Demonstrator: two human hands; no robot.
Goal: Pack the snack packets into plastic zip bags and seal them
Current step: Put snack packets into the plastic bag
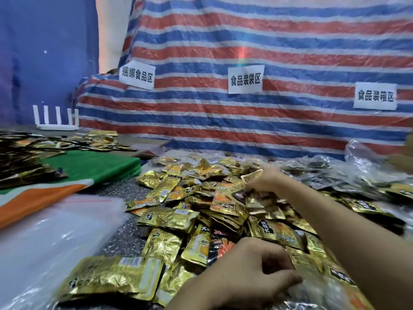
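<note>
Nearest me at 6 o'clock, my left grip (250, 271) lay on the heap of snack packets (201, 211) with fingers curled, and I could not tell whether it clasped anything. My right grip (262, 181), reaching toward 1 o'clock, pinched one gold packet (252, 175) just above the heap. A stack of clear zip bags (55, 231) lay on the speckled worktop (120, 189) at 8 o'clock.
</note>
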